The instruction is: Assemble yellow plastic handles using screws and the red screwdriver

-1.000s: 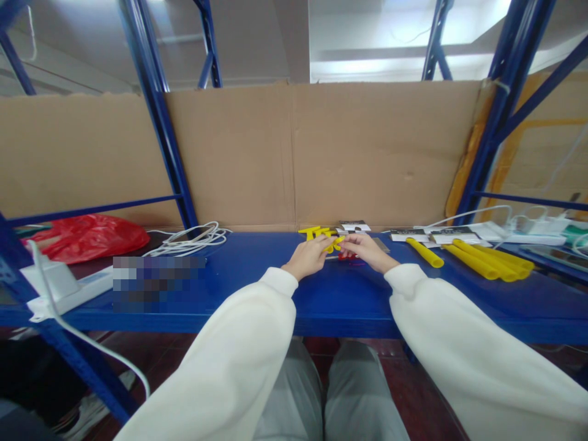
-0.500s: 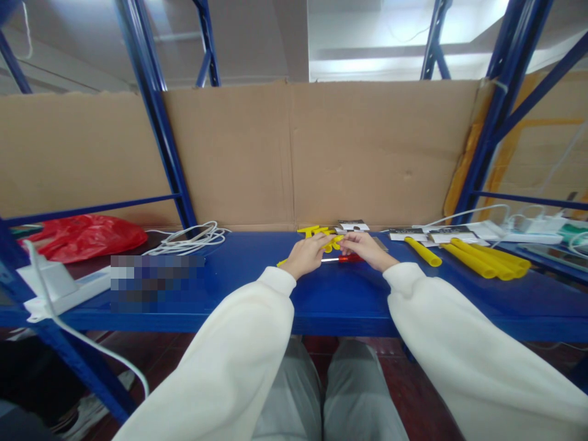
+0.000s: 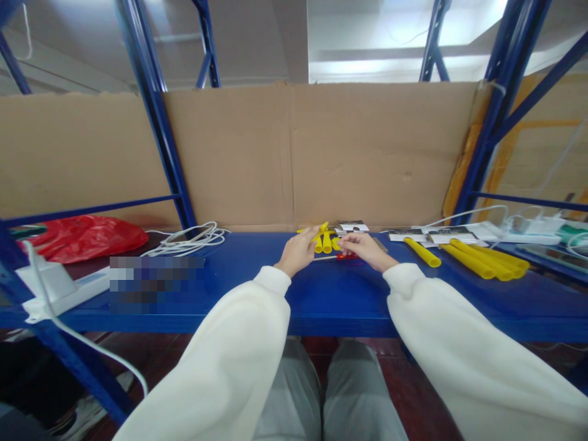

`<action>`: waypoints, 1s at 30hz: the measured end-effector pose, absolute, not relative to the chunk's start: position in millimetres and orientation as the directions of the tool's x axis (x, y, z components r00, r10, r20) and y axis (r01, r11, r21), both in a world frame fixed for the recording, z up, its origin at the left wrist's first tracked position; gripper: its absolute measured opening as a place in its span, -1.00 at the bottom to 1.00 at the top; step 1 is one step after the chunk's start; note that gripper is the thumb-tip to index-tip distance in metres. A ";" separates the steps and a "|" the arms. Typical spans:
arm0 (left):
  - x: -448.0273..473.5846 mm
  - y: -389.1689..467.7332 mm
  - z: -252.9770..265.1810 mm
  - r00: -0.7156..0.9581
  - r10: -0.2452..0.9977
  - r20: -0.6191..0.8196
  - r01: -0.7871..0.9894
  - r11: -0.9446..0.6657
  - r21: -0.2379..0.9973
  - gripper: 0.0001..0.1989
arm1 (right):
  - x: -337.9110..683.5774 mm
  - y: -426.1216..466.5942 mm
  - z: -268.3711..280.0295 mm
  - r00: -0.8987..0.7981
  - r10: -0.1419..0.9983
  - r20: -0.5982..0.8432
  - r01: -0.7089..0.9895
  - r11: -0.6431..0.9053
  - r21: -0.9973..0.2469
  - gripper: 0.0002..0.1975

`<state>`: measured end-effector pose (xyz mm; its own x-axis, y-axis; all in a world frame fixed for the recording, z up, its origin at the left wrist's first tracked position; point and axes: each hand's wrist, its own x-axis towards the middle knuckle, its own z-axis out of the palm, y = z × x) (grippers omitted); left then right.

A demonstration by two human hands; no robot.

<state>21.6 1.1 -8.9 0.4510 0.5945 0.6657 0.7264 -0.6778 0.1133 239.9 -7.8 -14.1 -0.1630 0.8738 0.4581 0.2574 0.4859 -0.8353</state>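
My left hand is closed around a yellow plastic piece, whose end sticks out past the fingertips. Opposite it, my right hand has its thumb and fingers pinched together beside a small rounded yellow part; whether the fingers grip it is too small to make out. Between the hands, short yellow tubes lie on the blue shelf. Below the right fingers is a screwdriver with a thin metal shaft and a red handle, partly hidden by that hand.
Long yellow tubes and black-and-white packets lie to the right. White cable, a red plastic bag and a power strip are on the left. A cardboard panel stands behind, between blue posts.
My left hand has drawn slightly left, away from the right hand, with a yellow piece raised at its fingertips. The short yellow tubes now show between the hands. My right hand has barely moved.
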 end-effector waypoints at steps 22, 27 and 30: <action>24.3 -0.2 -9.4 0.460 0.637 0.618 0.728 -0.669 0.148 -0.47 | 302.8 29.5 -15.4 0.072 0.927 0.369 0.997 -0.053 -0.060 -0.80; 25.2 -0.7 -9.6 0.458 0.637 0.621 0.716 -0.678 0.167 -0.46 | 297.0 29.3 -12.2 0.082 0.936 0.341 0.992 -0.110 0.064 -0.73; 25.2 -0.6 -9.9 0.452 0.638 0.624 0.711 -0.680 0.179 -0.46 | 299.0 27.7 -9.4 0.146 0.921 0.362 0.988 -0.155 -0.004 -0.67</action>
